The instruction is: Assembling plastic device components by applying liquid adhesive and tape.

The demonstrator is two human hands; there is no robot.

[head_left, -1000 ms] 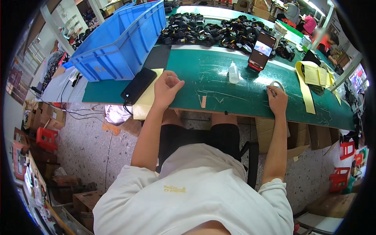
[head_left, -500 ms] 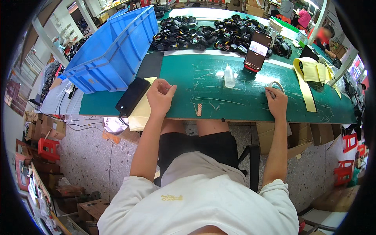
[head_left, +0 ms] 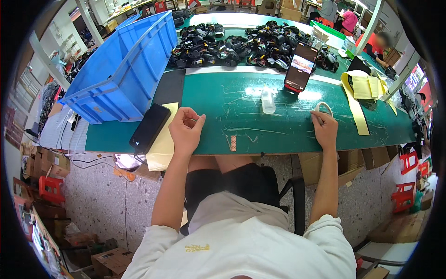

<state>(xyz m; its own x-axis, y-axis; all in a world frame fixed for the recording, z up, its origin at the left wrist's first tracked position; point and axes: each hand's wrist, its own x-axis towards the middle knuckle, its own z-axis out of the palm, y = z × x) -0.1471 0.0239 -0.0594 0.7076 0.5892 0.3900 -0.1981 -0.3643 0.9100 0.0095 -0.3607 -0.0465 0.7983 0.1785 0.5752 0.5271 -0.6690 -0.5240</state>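
Both hands rest on the green-matted worktop [head_left: 278,125]: the left hand [head_left: 186,130] loosely curled, holding nothing visible, the right hand [head_left: 324,128] pinching a white tape ring [head_left: 324,108], steadying it.

The person wears a loose off-white short-sleeved T-shirt [head_left: 241,237] with a small yellow mark on the chest, and black shorts [head_left: 232,179] ending above the knees. Both forearms are bare below the sleeves. The left hand [head_left: 185,130] and right hand [head_left: 324,129] carry no gloves, rings or watch.
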